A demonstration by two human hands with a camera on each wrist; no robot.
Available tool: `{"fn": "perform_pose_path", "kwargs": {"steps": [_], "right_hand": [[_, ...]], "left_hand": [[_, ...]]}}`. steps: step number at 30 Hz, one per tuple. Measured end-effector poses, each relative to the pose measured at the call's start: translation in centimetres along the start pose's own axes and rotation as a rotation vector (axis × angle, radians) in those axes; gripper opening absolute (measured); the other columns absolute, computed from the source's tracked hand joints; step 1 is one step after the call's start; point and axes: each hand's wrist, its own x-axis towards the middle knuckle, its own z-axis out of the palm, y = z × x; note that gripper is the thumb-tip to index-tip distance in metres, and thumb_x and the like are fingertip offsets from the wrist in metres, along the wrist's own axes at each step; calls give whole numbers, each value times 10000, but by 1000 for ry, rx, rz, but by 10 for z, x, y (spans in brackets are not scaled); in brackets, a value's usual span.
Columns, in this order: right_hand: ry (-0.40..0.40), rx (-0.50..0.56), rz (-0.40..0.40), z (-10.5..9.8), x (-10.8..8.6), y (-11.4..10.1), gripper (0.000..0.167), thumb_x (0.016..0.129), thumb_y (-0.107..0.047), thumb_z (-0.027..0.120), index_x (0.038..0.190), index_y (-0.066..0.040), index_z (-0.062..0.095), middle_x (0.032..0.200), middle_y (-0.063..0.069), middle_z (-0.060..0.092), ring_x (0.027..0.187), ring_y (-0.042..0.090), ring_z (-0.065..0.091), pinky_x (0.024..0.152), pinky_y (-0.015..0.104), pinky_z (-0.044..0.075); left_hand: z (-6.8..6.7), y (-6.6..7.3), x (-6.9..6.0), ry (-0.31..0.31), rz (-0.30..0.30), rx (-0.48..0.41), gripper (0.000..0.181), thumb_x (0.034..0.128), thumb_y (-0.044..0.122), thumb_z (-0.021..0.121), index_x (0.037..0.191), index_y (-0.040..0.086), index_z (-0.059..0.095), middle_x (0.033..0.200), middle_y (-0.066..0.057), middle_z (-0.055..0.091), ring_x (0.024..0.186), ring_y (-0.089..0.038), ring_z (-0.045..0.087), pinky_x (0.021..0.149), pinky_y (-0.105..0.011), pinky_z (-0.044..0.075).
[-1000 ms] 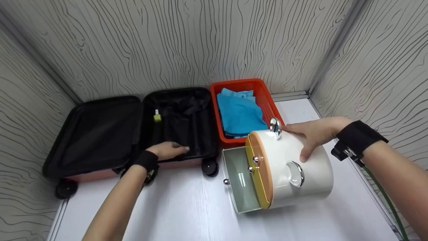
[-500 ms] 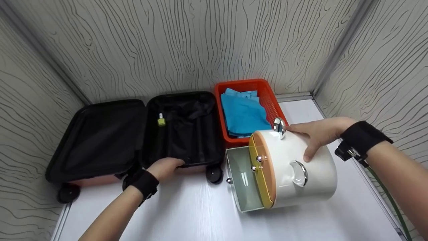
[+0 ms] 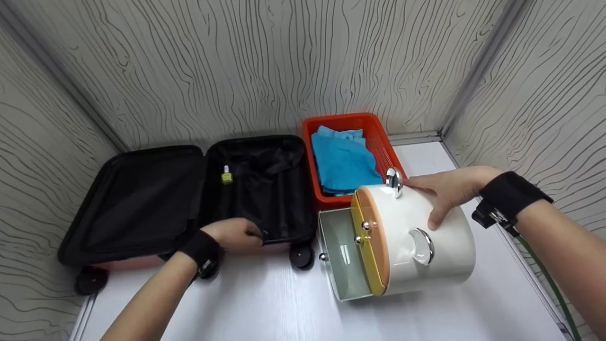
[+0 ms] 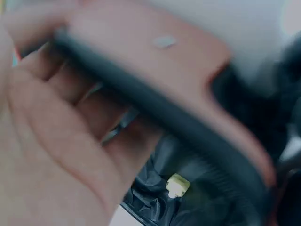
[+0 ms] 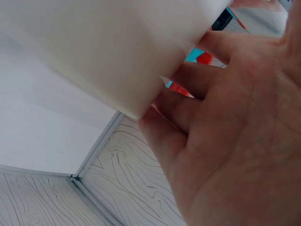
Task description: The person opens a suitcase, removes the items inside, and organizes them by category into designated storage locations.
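My left hand (image 3: 234,234) grips the near rim of an open pink suitcase (image 4: 188,70) with a black lining; the left wrist view, blurred, shows the fingers curled over the edge. A small yellow-green bottle with a white cap (image 3: 227,175) lies inside the suitcase. My right hand (image 3: 447,192) rests on a white rounded drawer box (image 3: 438,251), thumb on its side and fingers over the far side, fairly straight in the right wrist view. The box's pale green drawer (image 3: 344,265) is pulled out furthest, beside a yellow drawer (image 3: 367,255) and an orange front (image 3: 374,222).
A red basket (image 3: 386,147) with folded blue cloth (image 3: 345,163) stands between the suitcase and the box's back. Wood-grain panels (image 3: 255,66) close in the white table (image 3: 279,303) at the back and sides. A green cable (image 3: 551,284) runs by the right arm.
The suitcase has shifted slightly toward me with my left hand at its near rim. The right hand and the drawer box have stayed in place.
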Motion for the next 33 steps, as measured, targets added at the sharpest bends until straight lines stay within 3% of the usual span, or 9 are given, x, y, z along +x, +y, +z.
{"fn": "perform_pose_path", "kwargs": {"steps": [4, 8, 14, 18, 21, 26, 28, 30, 33], "right_hand": [[0, 1, -6, -1, 0, -1, 1136, 754, -305, 894, 1624, -57, 208, 1306, 102, 533, 1197, 311, 508, 992, 514, 462], [7, 0, -5, 4, -3, -2, 1138, 746, -315, 898, 1621, -55, 219, 1338, 100, 526, 1215, 304, 501, 1015, 511, 436], [10, 34, 4, 21, -7, -8, 1132, 748, -326, 899, 1625, -81, 227, 1335, 88, 521, 1213, 294, 497, 1017, 512, 441], [-4, 16, -15, 20, 4, -20, 1138, 752, -334, 902, 1633, -99, 221, 1391, 89, 501, 1247, 299, 481, 1057, 548, 416], [-14, 1, -48, 16, 13, -29, 1139, 751, -325, 908, 1637, -122, 222, 1410, 76, 495, 1269, 294, 467, 1083, 554, 389], [-33, 0, -69, 9, 20, -36, 1131, 751, -317, 912, 1637, -148, 230, 1387, 60, 505, 1264, 282, 467, 1090, 535, 386], [-37, -3, -61, 8, 20, -37, 1127, 754, -326, 910, 1636, -149, 231, 1380, 60, 507, 1258, 283, 471, 1083, 535, 397], [-36, -11, -59, 6, 19, -38, 1125, 754, -324, 907, 1636, -144, 232, 1365, 63, 513, 1244, 284, 482, 1066, 537, 418], [-25, -32, -68, 3, 18, -38, 1128, 749, -309, 905, 1632, -109, 232, 1378, 77, 509, 1244, 290, 486, 1064, 538, 418]], "left_hand": [[-32, -10, 27, 47, -160, 9, 512, 1058, 245, 445, 1489, -29, 485, 1511, -216, 490, 1412, -377, 434, 1166, -499, 326], [-47, -32, 49, 124, -287, 105, 588, 1068, 195, 382, 1549, -125, 269, 1602, -326, 263, 1482, -461, 258, 1207, -522, 230], [-30, -85, 68, 210, -402, 42, 677, 1046, 245, 329, 1561, -149, 136, 1631, -354, 91, 1508, -497, 103, 1221, -563, 130], [-17, -122, 58, 230, -453, -44, 731, 1037, 286, 314, 1557, -160, 57, 1625, -373, 6, 1500, -522, 51, 1212, -593, 118], [-14, -136, 44, 224, -482, -103, 760, 1022, 298, 317, 1546, -177, 38, 1614, -390, -18, 1490, -542, 26, 1209, -603, 113], [-20, -113, 21, 190, -535, -139, 717, 1025, 254, 307, 1533, -197, 78, 1607, -400, 35, 1479, -564, 53, 1204, -611, 136], [-24, -99, 18, 179, -563, -104, 656, 1022, 199, 348, 1520, -199, 193, 1580, -404, 176, 1456, -550, 200, 1180, -606, 229], [-24, -93, 20, 177, -571, -48, 561, 1020, 136, 397, 1468, -198, 342, 1497, -413, 333, 1362, -537, 382, 1116, -598, 350], [-21, -90, 24, 194, -570, 17, 466, 1012, 51, 467, 1399, -206, 436, 1398, -423, 417, 1207, -533, 520, 1009, -587, 465]]}}
